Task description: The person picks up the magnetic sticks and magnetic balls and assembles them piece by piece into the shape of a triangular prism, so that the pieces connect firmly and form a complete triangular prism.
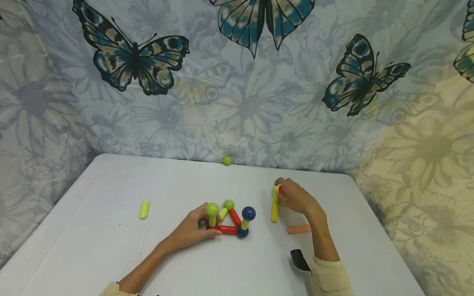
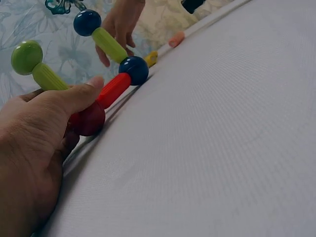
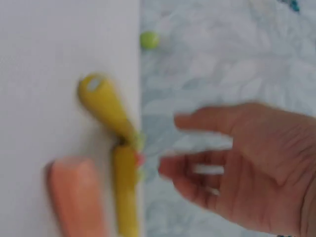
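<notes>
My left hand grips the near-left corner of a small frame of magnetic rods and balls. Red rods form part of its base, and a lime ball tops a short upright rod by the hand. At the other front corner, a blue ball sits on a lime rod above a second blue ball. In the left wrist view, thumb and fingers close around a dark red ball. My right hand is over yellow rods, thumb and fingers apart with nothing between them.
An orange rod lies near the right forearm. Far to the left rests a lime rod. A loose lime ball is at the back edge of the white table, against the butterfly-print cloth.
</notes>
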Tool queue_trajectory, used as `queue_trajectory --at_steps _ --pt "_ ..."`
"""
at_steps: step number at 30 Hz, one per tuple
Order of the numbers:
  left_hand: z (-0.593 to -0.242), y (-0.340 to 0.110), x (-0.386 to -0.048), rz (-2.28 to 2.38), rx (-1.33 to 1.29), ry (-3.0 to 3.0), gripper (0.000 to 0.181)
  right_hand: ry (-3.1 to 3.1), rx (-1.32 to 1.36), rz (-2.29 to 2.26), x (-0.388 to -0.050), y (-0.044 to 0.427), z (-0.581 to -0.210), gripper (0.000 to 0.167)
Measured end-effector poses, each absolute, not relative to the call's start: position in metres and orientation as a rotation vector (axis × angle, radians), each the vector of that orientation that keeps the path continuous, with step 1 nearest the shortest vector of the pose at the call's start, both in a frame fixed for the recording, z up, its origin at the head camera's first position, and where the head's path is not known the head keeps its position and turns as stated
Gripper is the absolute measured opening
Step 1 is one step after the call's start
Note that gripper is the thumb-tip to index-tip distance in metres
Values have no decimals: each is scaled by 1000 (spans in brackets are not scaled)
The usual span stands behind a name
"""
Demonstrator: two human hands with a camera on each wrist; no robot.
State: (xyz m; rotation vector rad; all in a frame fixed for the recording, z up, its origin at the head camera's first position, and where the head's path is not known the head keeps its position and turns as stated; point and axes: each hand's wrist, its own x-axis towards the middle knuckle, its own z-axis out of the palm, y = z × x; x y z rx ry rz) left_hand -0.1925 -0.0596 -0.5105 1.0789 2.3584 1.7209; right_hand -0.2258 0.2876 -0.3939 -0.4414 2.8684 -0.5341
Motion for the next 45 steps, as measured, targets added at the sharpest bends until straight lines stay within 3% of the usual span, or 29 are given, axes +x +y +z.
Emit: queue_trajectory --at_steps 4,8,16,29,41,45 --pt "-512 -63 -193 1716 1143 2351 39 2920 -319 -406 -228 299 -406 43" --pt "-513 -66 -194 1719 1210 2328 43 2916 -311 -458 -234 303 -414 36" --pt "-514 -67 -195 1699 1286 2323 33 2912 -224 -472 -240 307 -420 22" --pt "-511 -62 -197 1686 1257 2325 32 2968 -167 -439 -247 311 -429 14" --pt "-515 -63 -195 1696 1232 2300 28 3132 -149 -454 -241 311 -423 22" --pt "-514 -61 -195 1676 1208 2310 24 3119 -207 -660 -239 304 -411 33"
